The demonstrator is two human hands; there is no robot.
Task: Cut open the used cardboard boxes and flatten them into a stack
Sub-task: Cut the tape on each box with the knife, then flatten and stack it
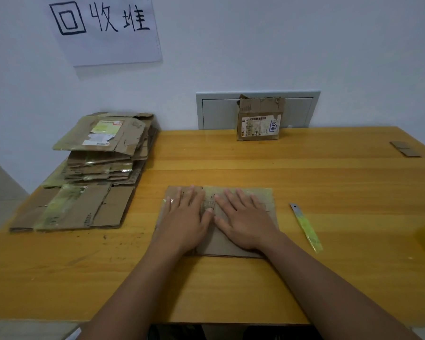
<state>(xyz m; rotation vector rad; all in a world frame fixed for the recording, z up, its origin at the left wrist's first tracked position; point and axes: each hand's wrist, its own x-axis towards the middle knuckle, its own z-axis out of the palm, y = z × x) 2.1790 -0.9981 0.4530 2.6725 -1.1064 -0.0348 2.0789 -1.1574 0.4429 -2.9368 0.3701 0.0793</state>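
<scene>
A person's two bare forearms reach forward from the near edge of a yellow wooden tabletop [304, 173]. Both hands lie palm down on a flattened brown cardboard box [263, 200] with clear tape across its top, which sits flat near the middle of the tabletop, closer to the near edge. The left hand [185, 217] covers the box's left half and the right hand [245, 220] its right half; the fingers of both are straight and spread, pressing on the cardboard and gripping nothing, and the two thumbs nearly meet at the centre. Just to the right of the box, apart from it, a utility knife with a yellow-green handle and bare metal blade [307, 228] lies on the wood. At the left edge, a tall stack of flattened brown cardboard boxes [101, 153], some with white labels and tape, rises toward the far left corner. At the far edge, a small brown cardboard box with a white shipping label [259, 119] stands upright against the wall. A small brown cardboard scrap [405, 148] lies near the far right corner. A white paper sign with black handwritten characters [103, 28] hangs on the wall above the stack.
</scene>
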